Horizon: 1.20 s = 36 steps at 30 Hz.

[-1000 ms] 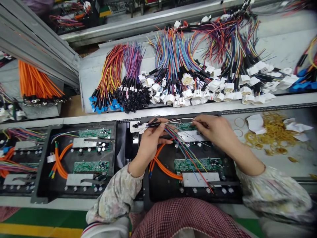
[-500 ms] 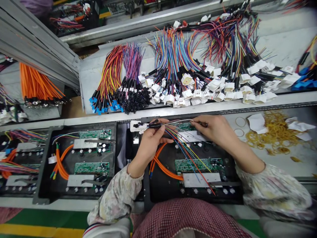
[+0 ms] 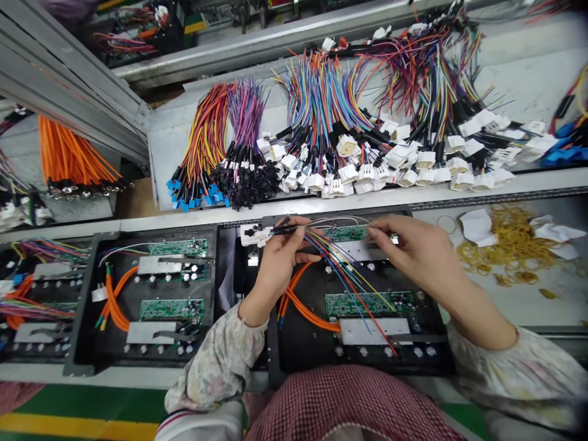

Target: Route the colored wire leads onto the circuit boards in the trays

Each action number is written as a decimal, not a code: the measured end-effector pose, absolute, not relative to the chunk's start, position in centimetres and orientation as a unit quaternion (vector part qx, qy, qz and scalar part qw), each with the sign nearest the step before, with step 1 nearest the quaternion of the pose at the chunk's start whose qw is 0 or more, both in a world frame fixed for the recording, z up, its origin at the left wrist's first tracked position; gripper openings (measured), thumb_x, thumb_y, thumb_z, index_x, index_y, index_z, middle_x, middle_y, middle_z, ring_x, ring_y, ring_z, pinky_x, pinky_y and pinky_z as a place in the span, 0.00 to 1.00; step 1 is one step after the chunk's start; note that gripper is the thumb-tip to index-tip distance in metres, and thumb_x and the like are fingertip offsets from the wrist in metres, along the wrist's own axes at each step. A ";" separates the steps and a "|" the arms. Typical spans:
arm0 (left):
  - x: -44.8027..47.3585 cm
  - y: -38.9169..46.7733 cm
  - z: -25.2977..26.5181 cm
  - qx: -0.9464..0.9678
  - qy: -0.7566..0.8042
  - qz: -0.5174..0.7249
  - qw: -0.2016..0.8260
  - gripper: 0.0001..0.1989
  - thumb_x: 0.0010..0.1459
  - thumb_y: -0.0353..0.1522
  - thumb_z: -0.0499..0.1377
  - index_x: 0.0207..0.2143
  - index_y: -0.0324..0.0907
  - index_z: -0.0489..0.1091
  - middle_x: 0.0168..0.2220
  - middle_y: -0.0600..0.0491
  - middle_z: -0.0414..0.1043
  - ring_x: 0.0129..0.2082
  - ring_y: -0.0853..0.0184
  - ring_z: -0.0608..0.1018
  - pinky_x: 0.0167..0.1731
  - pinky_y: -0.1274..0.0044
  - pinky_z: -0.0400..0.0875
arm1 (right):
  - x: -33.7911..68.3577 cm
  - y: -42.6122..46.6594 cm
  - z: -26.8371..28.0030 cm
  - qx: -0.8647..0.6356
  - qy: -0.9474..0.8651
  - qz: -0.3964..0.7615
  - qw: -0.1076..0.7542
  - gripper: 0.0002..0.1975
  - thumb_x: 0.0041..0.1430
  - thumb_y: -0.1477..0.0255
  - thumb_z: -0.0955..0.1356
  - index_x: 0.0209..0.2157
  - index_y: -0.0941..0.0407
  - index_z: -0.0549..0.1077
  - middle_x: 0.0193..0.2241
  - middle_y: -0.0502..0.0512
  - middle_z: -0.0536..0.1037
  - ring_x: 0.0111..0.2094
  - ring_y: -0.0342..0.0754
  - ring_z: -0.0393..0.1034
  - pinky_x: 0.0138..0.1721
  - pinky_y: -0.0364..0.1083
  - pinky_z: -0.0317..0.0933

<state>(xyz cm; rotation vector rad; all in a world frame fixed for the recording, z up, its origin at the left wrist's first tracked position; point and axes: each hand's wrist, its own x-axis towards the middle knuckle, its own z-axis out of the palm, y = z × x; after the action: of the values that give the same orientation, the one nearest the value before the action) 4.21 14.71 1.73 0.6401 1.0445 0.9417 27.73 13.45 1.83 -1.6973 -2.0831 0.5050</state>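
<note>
My left hand [image 3: 285, 248] is closed around the black-sleeved neck of a wiring harness [image 3: 337, 260], whose white connector [image 3: 252, 235] sticks out to the left. Its loose coloured wires fan down to the right over a black tray [image 3: 298, 358]. At the upper right of that tray, my right hand [image 3: 397, 242] pinches the end of a thin pale wire [image 3: 351, 219] from the same harness. Below the hands, the tray holds a green circuit board [image 3: 367, 304] with a silver metal plate [image 3: 374, 331]. Thick orange cables [image 3: 312, 315] curve at its left side.
A second black tray [image 3: 79, 343] with similar boards stands to the left. Bundles of coloured wires with white connectors [image 3: 337, 184] lie on the shelf behind, beside orange cables [image 3: 73, 153]. Yellow rubber bands [image 3: 500, 251] and paper scraps [image 3: 478, 228] lie at the right.
My right hand has moved a little to the right, drawing the pale wire out along with it. My left hand keeps its hold on the harness in nearly the same place.
</note>
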 end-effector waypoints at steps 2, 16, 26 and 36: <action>4.3 14.7 1.8 0.289 0.469 0.422 0.720 0.17 0.57 0.42 0.66 0.43 0.43 0.68 0.38 0.51 0.80 0.38 0.63 0.84 0.25 0.81 0.78 | 27.5 14.4 1.0 -0.606 -0.742 0.202 0.201 0.14 0.67 0.65 0.62 0.39 0.53 0.78 0.36 0.56 0.82 0.36 0.52 0.76 0.36 0.49 0.64; 4.4 14.8 1.4 0.274 0.456 0.434 0.727 0.17 0.56 0.41 0.67 0.42 0.43 0.69 0.37 0.52 0.80 0.36 0.66 0.83 0.27 0.81 0.78 | 27.6 15.5 -0.3 -0.601 -0.755 0.210 0.159 0.13 0.65 0.67 0.63 0.39 0.54 0.79 0.35 0.56 0.82 0.35 0.52 0.76 0.35 0.48 0.63; 4.3 14.8 1.3 0.279 0.450 0.443 0.724 0.17 0.57 0.41 0.67 0.43 0.42 0.70 0.38 0.51 0.81 0.37 0.64 0.84 0.26 0.82 0.78 | 27.9 14.5 1.6 -0.612 -0.767 0.120 0.151 0.16 0.66 0.61 0.63 0.41 0.53 0.80 0.31 0.56 0.81 0.32 0.51 0.75 0.31 0.48 0.59; 4.6 14.8 1.5 0.276 0.462 0.449 0.714 0.18 0.55 0.41 0.68 0.43 0.42 0.70 0.35 0.52 0.80 0.36 0.64 0.84 0.26 0.81 0.79 | 29.1 12.7 1.6 -0.660 -0.713 0.149 0.184 0.15 0.67 0.62 0.62 0.38 0.53 0.78 0.32 0.53 0.82 0.29 0.49 0.74 0.30 0.47 0.60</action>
<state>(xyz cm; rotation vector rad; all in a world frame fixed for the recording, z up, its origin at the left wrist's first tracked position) 4.57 14.83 1.52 0.6115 1.0227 0.9950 29.10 12.75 1.57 -1.8615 -2.0104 0.4213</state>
